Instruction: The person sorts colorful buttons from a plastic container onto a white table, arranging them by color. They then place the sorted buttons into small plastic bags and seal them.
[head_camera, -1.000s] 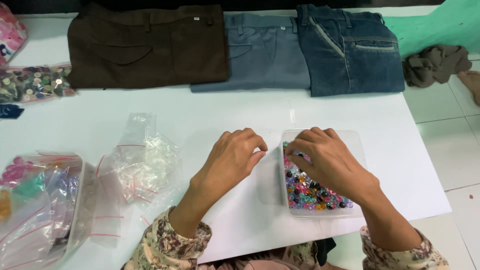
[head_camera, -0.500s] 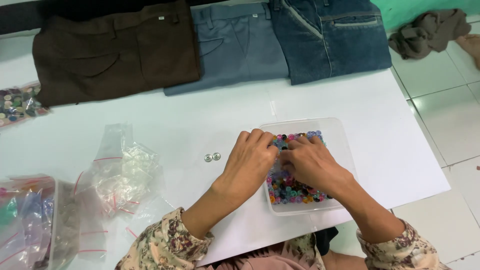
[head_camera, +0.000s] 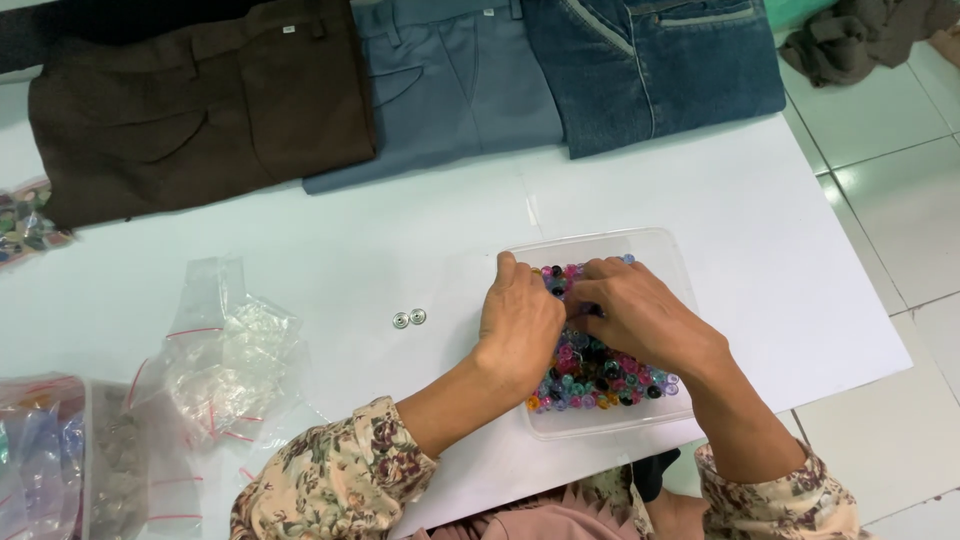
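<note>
A clear plastic tray (head_camera: 668, 262) full of small multicoloured buttons (head_camera: 600, 378) sits on the white table near its front edge. Both of my hands are inside it. My left hand (head_camera: 518, 325) rests over the tray's left side, fingers bent down into the buttons. My right hand (head_camera: 640, 315) lies across the middle, fingertips pinched together among the buttons near the left hand's. What the fingertips hold is hidden. Two small silver snap buttons (head_camera: 409, 319) lie on the table just left of the tray.
Three folded pairs of trousers lie along the far edge: brown (head_camera: 200, 110), grey-blue (head_camera: 455, 85), denim (head_camera: 650, 60). Crumpled clear zip bags (head_camera: 225, 350) lie at left, a container of bagged items (head_camera: 50, 460) at the front left, a bag of buttons (head_camera: 25, 220) at far left. Tiled floor on the right.
My left hand moved from the bare table into the tray beside my right hand. Two silver snap buttons now lie on the table where it had been.
</note>
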